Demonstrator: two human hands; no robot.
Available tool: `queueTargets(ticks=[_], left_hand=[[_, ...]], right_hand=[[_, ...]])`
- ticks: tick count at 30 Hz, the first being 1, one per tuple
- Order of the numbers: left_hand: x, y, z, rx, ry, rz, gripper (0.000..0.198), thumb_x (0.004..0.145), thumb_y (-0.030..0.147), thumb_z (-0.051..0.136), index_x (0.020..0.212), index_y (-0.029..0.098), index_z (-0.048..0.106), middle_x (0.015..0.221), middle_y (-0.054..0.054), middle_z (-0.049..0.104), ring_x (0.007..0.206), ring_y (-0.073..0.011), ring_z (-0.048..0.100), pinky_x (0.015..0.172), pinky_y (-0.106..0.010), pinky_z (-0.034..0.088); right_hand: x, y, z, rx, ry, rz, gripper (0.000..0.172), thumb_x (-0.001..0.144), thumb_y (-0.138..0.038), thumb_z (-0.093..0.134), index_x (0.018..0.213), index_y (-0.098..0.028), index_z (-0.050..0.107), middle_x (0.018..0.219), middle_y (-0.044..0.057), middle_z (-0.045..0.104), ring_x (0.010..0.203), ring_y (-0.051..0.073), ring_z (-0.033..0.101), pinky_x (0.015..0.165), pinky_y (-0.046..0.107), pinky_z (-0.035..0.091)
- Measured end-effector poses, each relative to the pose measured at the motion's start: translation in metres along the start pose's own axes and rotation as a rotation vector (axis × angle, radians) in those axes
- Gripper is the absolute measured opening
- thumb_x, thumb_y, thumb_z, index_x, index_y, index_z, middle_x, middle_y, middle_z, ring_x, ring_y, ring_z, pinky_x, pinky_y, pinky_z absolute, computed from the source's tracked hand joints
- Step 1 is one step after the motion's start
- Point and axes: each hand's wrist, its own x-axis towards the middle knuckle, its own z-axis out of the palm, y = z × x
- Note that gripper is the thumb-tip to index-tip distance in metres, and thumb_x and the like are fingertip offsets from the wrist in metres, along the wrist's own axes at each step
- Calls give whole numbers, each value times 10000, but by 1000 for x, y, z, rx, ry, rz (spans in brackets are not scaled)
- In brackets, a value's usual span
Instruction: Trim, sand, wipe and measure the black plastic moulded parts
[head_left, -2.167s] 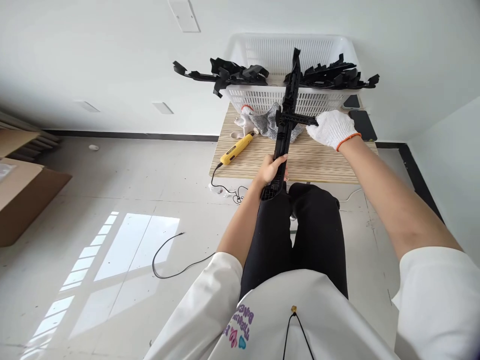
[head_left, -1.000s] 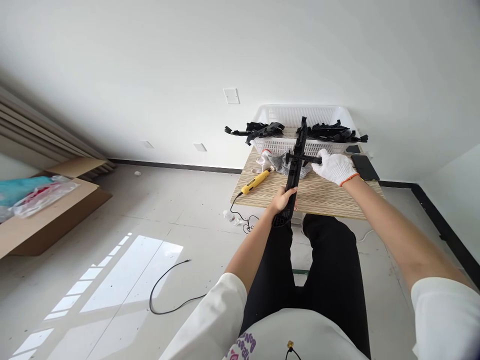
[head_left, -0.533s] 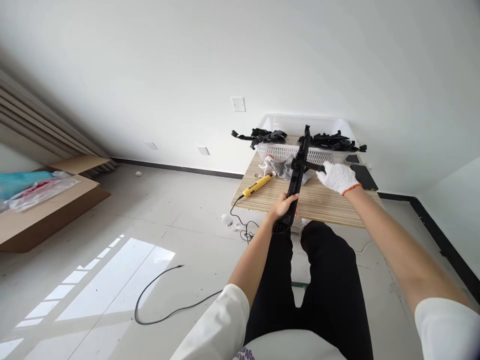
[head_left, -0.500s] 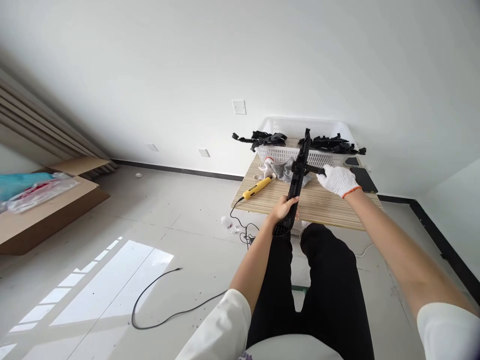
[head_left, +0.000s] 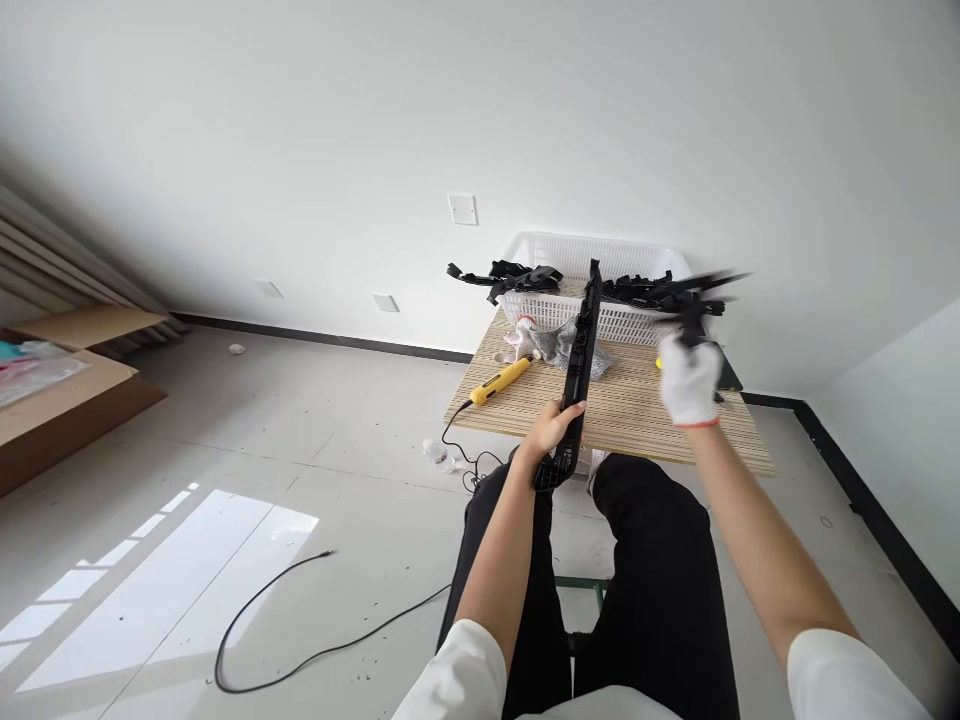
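Observation:
A long black plastic strip (head_left: 581,350) with ribs and clips along it stands slanted over the front of the table. My bare left hand (head_left: 551,428) is closed around its lower part, above my knees. My right hand (head_left: 688,382), in a white knitted glove with an orange cuff, is raised over the table's right side, apart from the strip. It grips a dark, branching black piece (head_left: 692,318), too smeared by motion to tell its exact kind. A small yellow spot shows beside the glove.
Behind is a white plastic basket (head_left: 622,325) with black plastic parts (head_left: 525,278) across its rim. A yellow corded tool (head_left: 501,382) and gloves (head_left: 555,345) lie on the wooden table (head_left: 637,425). A black cable (head_left: 300,660) curves over the floor; a cardboard box (head_left: 67,410) stands left.
My right hand has moved right, away from the strip, carrying the black piece, which earlier crossed the strip. My left hand keeps its hold. The view has shifted slightly.

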Motion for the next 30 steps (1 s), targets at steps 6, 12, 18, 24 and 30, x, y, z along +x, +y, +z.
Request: queueTargets(ticks=[6,12,18,24,30], left_hand=[[5,-3,-7,170,-80,27,409,836,537,618,653,182,531,543,-23,607,453,-169,600,428,-277,474],[4,-5,-8,194,-39,57,402,849,533,603,671,176,553,575,-16,623,483,-159,609,476,-271,479],[-3,-4,-1,209,24,42,387,865,510,581,666,184,522,556,-14,615,468,-146,595,474,-258,457],[-4,-6,2,406,79,71,368,865,490,563,663,191,493,563,5,580,530,-140,580,515,-243,421],[-2,-2,9,651,89,137,343,858,443,543,627,201,469,572,-2,543,601,-167,574,551,-258,387]], right_hand=[[-38,-13,59,-103,-289,48,399,961,-506,386,1020,-248,684,809,106,748,772,290,711,605,325,390],[-40,-12,75,-137,-167,116,382,935,-517,449,1040,-238,689,745,110,727,744,297,699,589,312,353],[-43,1,74,96,-1,246,502,929,-629,391,905,-218,678,784,109,724,815,299,685,631,313,384],[-44,7,72,105,-6,254,523,879,-655,421,776,-209,675,725,103,701,771,296,662,624,327,398],[-44,7,73,9,-87,209,558,847,-673,440,712,-192,688,670,106,681,697,282,655,563,312,340]])
